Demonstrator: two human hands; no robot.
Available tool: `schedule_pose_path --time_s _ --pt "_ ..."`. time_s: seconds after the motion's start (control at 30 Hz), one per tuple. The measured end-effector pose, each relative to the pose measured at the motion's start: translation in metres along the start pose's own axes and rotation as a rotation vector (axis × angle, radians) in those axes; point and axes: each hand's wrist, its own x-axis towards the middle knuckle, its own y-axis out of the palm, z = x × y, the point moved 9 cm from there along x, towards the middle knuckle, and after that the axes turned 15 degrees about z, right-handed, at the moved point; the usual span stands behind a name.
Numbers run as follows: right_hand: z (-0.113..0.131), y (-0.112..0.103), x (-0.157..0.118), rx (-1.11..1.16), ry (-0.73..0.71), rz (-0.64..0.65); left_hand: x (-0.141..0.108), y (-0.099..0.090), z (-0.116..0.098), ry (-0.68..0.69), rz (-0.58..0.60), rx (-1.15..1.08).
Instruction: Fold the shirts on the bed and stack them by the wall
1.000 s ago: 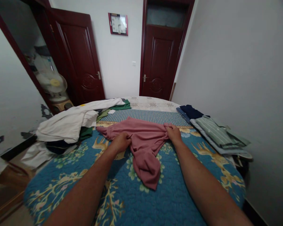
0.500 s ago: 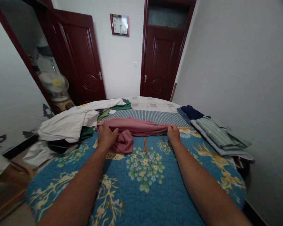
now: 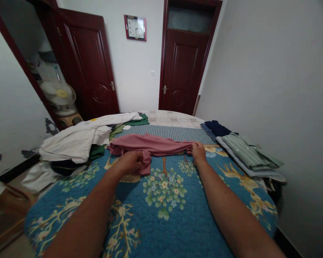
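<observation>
Pink garment [image 3: 156, 145], part-folded, I'd say, lies across the quilt [image 3: 193, 222]!
On my feed, the right hand [image 3: 198, 153] pinches one end; the left hand [image 3: 129, 163] curls at a flap [image 3: 146, 165], I can't call its grip. Flap's untucked; folded stack [image 3: 238, 147] right, loose heap [image 3: 70, 143] left.

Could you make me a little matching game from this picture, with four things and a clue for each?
1. pink garment
2. clock
3. striped green garment
4. fan

A. lying folded, toward the right
B. yellow at its centre
C. held by the right hand
D. hanging on the wall

Pairs: 1-C, 2-D, 3-A, 4-B
</observation>
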Motion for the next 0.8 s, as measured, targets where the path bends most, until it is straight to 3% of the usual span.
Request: schedule_pose_path --time_s 0.17,0.27,0.4,0.53,0.6,0.7,0.8 --pt "-0.004 0.001 0.002 0.086 0.018 0.016 -0.006 -0.018 0.018 0.117 -0.063 -0.219" --pt "-0.003 0.002 0.001 0.071 0.016 0.027 -0.002 -0.013 0.017 0.137 -0.083 -0.294" --pt "-0.001 0.004 0.001 0.029 0.006 0.056 0.007 0.005 -0.001 0.124 -0.051 -0.181" --pt "0.005 -0.004 0.002 -0.124 -0.014 0.004 0.003 0.001 0.006 0.190 0.006 -0.461" --pt "0.012 -0.013 0.000 -0.182 -0.045 -0.068 -0.005 -0.020 0.022 0.241 -0.098 -0.677" --pt "0.026 -0.022 -0.004 -0.269 -0.095 -0.159 -0.021 -0.055 0.052 0.330 -0.346 -0.917" --pt "0.033 -0.021 -0.009 -0.330 -0.121 -0.181 -0.027 -0.068 0.069 0.271 -0.475 -0.888"
